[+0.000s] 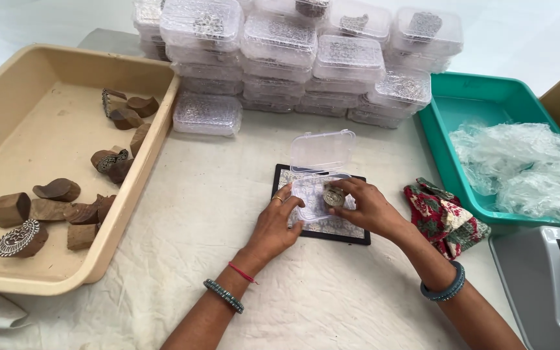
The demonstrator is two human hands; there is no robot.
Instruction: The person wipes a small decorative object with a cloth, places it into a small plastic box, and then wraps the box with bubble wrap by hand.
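We are seeing the right hand (369, 206) pinching a small carved wooden stamp block (334, 196) in its fingers (348, 188), lowering it into the base of a clear plastic hinged box (315, 188) whose lid is standing open and upright. The left hand (273, 223) is bracing the box's left edge, its fingers curled against the wall and pressing rather than gripping anything else. The box is sitting on a dark-framed patterned pad (351, 232), on the cloth-covered worktop (183, 214). Risks as we are judging them — the box is light, so if the left hand is easing off, it may skid over the pad or tip toward the heavy lid. The block may be going in tilted and wedging against the wall, which would keep the lid from closing. A slip of the pinch could be dropping the block onto the thin plastic and cracking it. A folded floral cloth (442, 217) is lying just beside the right wrist and could snag. The stack of filled clear boxes (293, 58) behind is looking loose — a bump from the open lid might be toppling it. The beige tray (66, 266) of wooden blocks (46, 207) is lying well apart to the left, and a teal tray (461, 97) with plastic wrap (526, 162) to the right.
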